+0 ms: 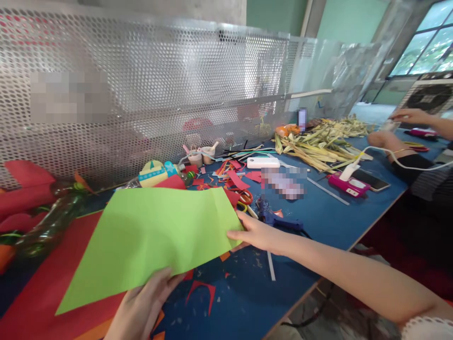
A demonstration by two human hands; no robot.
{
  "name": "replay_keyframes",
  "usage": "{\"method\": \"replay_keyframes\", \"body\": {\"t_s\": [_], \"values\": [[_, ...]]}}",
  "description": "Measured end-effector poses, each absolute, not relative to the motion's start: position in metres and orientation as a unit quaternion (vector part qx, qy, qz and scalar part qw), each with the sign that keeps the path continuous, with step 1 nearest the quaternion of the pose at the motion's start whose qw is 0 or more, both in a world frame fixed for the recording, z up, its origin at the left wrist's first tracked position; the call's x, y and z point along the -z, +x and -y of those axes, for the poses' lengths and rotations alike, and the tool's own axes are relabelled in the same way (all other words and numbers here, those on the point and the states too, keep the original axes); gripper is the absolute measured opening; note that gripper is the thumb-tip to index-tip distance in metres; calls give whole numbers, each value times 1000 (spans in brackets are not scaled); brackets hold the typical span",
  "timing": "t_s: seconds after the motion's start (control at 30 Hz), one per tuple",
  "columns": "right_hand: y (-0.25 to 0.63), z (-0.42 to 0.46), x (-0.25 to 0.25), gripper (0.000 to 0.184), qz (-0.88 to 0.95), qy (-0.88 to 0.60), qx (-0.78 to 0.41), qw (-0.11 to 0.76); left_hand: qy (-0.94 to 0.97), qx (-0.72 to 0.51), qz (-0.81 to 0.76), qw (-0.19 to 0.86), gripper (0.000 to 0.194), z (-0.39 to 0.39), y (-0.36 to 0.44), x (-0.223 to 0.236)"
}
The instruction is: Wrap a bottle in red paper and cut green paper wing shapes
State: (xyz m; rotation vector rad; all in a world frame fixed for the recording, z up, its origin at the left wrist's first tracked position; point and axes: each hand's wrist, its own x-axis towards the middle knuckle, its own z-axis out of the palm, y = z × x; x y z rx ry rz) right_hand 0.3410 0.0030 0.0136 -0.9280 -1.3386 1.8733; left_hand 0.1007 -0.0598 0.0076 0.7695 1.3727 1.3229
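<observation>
Pinching green sheet b/w both hands: near edge w/ L hand, right corner w/ R hand, thumb on top; each grip pressed onto paper. Holding it above red sheet, left/near part of blue surface. Can see wear & tiny bits on bare blue nearby. Mid-surface: heap of red scraps. Just right of R hand: blue glue gun. Far right: dry husks; nearer, magenta power strip w/ phone alongside. Left: clear plastic bottle. Along back: perf. metal screen. Bkgd: pale green wall, window top right. Right end, too: co-worker's dark sleeve.
</observation>
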Motion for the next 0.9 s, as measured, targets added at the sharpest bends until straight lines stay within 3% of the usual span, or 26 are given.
{"method": "replay_keyframes", "body": {"t_s": [0.23,0.33,0.4,0.5,0.63,0.8,0.9], "values": [[331,-7,-28,42,513,-331,-702,365,294,-599,-417,616,43,54,108,-18],[322,-8,-34,42,545,-317,-696,342,313,-540,-367,690,49,46,124,-18],[320,-12,-37,38,664,-351,-600,278,299,-525,-369,707,46,39,135,-16],[329,-27,-41,22,810,-438,-352,169,272,-552,-402,678,42,28,144,-11],[350,-56,-47,15,807,-550,-175,125,245,-598,-427,633,37,21,145,-7],[350,-79,-48,30,807,-582,-98,21,242,-623,-435,603,37,20,142,-10],[341,-81,-51,30,805,-586,-86,-27,242,-633,-441,588,32,19,139,-13]]}}
